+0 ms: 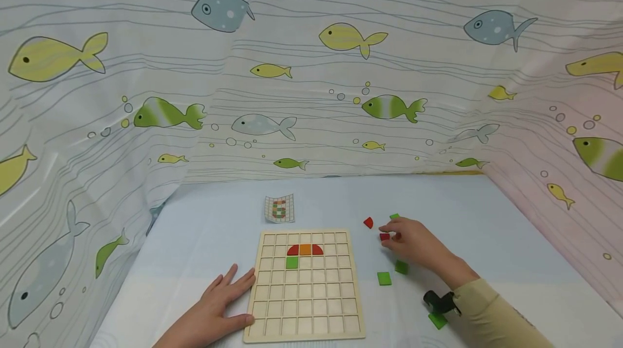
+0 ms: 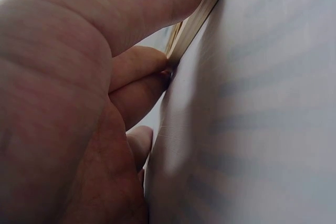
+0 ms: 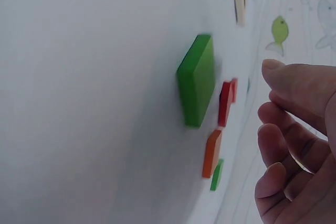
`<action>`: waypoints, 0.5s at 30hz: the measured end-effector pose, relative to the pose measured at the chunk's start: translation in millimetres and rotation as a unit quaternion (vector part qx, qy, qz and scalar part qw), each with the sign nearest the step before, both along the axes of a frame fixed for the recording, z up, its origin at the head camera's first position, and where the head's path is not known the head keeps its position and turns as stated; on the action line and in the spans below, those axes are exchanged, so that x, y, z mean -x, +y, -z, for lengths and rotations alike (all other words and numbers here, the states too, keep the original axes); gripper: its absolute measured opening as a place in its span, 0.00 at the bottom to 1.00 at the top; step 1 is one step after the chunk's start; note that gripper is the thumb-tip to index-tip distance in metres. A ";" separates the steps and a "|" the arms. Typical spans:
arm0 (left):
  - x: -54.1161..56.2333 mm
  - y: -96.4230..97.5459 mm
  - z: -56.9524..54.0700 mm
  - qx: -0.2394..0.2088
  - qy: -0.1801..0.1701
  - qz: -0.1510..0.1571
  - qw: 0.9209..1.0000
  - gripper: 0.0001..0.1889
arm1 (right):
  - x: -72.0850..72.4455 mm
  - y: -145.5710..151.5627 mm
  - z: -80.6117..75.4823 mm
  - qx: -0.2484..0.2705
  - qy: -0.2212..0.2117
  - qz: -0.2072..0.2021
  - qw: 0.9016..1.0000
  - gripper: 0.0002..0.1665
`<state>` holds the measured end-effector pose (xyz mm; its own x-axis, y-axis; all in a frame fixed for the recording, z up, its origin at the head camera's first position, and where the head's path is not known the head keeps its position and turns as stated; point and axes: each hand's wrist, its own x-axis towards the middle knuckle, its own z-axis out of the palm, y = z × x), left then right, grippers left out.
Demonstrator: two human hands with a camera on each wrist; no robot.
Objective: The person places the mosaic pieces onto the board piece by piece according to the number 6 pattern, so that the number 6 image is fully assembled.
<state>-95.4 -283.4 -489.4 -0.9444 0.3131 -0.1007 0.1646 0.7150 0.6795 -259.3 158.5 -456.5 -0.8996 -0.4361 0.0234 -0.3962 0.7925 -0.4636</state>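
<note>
My left hand (image 1: 218, 305) lies with spread fingers at the left edge of a square wooden grid board (image 1: 311, 332). In the left wrist view its thumb (image 2: 152, 3) and fingertips touch the board's side. On the board are two red quarter-round tiles with an orange square tile (image 1: 305, 250) between them, and a green square tile (image 1: 292, 262) below. My right hand (image 1: 413, 240) hovers over loose tiles, fingers loosely bent, holding nothing. Close by its fingertips is a red tile (image 1: 384, 236). An orange tile (image 3: 212, 153) shows in the right wrist view; the hand hides it in the head view.
A small pattern card (image 1: 279, 208) lies behind the board. Several loose green tiles (image 1: 384, 279) are scattered right of it, with a red quarter-round tile (image 1: 368, 222) further back. A black wrist camera (image 1: 438, 301) sits by the right sleeve. Fish-printed sheets (image 1: 311, 83) surround the table.
</note>
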 end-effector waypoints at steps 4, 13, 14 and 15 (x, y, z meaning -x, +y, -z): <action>0.5 -0.2 0.3 -0.003 -0.007 -0.001 1.000 0.45 | 3.5 10.2 2.9 -0.013 -0.008 0.015 1.000 0.20; -0.3 -0.8 0.5 -0.010 -0.011 -0.001 1.000 0.45 | 12.2 28.9 13.4 -0.045 0.015 0.020 0.999 0.18; -0.4 -0.9 0.5 -0.009 -0.008 0.001 1.000 0.45 | 12.7 30.0 14.6 -0.046 0.016 0.019 0.999 0.18; -0.4 -0.9 0.3 -0.007 -0.004 0.003 1.000 0.45 | 13.0 31.0 15.7 -0.046 0.017 0.020 0.999 0.18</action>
